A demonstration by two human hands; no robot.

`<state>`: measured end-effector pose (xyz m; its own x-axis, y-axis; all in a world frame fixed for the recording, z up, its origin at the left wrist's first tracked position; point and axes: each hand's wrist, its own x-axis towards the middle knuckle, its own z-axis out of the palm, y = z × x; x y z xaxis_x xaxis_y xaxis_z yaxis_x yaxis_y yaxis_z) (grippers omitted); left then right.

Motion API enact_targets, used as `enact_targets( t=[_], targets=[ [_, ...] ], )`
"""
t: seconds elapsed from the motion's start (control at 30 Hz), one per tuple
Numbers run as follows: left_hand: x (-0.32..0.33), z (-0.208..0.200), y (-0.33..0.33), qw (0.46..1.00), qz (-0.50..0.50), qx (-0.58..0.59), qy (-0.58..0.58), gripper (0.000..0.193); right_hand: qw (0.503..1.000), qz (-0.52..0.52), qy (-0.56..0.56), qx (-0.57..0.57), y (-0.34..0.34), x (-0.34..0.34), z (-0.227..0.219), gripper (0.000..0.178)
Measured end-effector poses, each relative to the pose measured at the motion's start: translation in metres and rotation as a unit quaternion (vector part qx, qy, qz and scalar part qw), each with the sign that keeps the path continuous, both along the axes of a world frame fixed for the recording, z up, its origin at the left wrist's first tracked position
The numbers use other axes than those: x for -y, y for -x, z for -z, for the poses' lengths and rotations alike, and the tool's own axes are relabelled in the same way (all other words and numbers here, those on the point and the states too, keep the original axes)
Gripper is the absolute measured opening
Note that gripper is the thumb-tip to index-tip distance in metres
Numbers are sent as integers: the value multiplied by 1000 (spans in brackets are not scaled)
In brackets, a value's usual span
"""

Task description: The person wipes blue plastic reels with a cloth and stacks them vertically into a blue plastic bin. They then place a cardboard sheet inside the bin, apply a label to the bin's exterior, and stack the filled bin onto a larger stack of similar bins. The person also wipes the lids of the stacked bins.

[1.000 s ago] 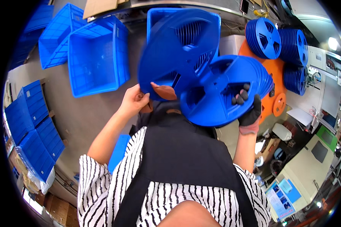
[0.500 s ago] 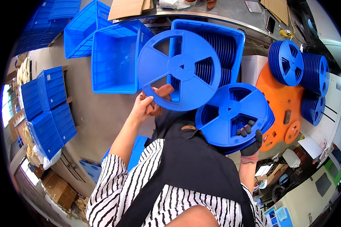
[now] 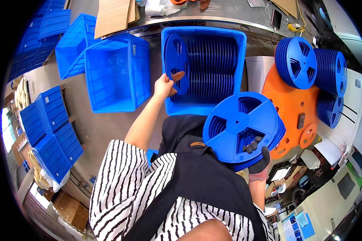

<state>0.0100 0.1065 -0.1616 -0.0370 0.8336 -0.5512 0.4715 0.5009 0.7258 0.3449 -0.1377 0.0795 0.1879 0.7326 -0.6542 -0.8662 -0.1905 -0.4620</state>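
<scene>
My left hand (image 3: 163, 86), with brown coverings on some fingers, grips a single blue plastic reel (image 3: 175, 52) through one of its openings. That reel stands almost on edge inside the left end of a blue crate (image 3: 242, 60), beside two rows of upright blue reels (image 3: 211, 56). In a dark grey glove with a pink cuff, my right hand (image 3: 258, 154) holds a stack of blue reels (image 3: 236, 124) against my front. The gloved fingers reach through an opening of the top reel, thumb at the rim; the stack's underside is hidden.
Left of the crate stands another open blue crate (image 3: 108, 80), with more blue crates (image 3: 48, 132) beyond. More reel stacks (image 3: 295, 64) rest on an orange surface (image 3: 291, 102) at right. A metal-edged workbench (image 3: 213, 14) with cardboard and a phone (image 3: 276, 19) runs along the far side.
My left hand has carried the single reel from in front of the crate into its left end, turning it from face-up to nearly on edge. The right hand keeps its stack.
</scene>
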Motion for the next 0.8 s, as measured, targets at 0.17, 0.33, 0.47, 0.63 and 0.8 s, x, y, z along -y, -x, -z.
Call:
enact_targets(
  t=[0.17,0.33,0.47,0.63,0.8],
  targets=[
    [-22,13,-32,997,66,-43,18,30,1000,7,2,-21,-8,1,6,41],
    [-14,23,-43,987,-3,65,145,28,1000,7,2,-15,-11,-3,5,43],
    [10,62,-18,977,-22,170,125,46,999,17,-37,-16,-9,-10,1,44],
    [32,-27,-21,967,-33,223,119,52,993,67,-86,-46,-20,-11,-3,43],
    [63,-120,-24,953,235,132,-137,57,970,90,-192,-119,-19,18,3,62]
  ],
)
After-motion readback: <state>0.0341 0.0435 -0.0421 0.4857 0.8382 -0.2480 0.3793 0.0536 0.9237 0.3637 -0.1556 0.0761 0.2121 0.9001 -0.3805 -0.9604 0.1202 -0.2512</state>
